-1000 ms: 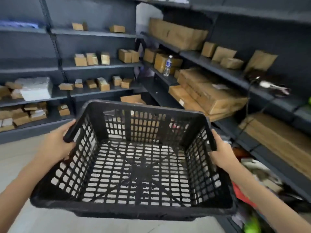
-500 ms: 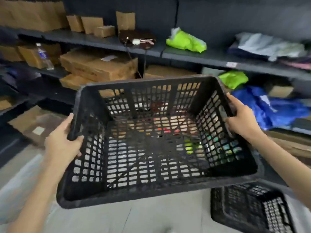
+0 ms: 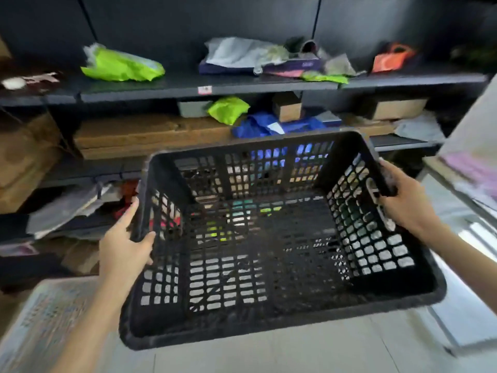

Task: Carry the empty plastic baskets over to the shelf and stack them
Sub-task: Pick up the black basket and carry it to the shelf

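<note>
Black lattice plastic basket (image 3: 269, 238), empty, mid-carry; my left hand (image 3: 126, 246) and right hand (image 3: 406, 200) grip it, fingers (image 3: 387, 170) clamping opposite rims. Next: find stacking spot at dark metal shelf (image 3: 161, 88), lower level.

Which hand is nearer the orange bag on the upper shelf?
Right. The right hand grips the basket rim below the orange bag; the left hand grips the opposite rim, far leftward.

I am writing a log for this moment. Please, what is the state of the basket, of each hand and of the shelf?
black basket: empty, held in the air in front of the shelf.
left hand: grips the basket's left rim.
right hand: grips the basket's right rim.
shelf: loaded with bags and boxes.
green bag: crumpled, lying on the upper board.
</note>
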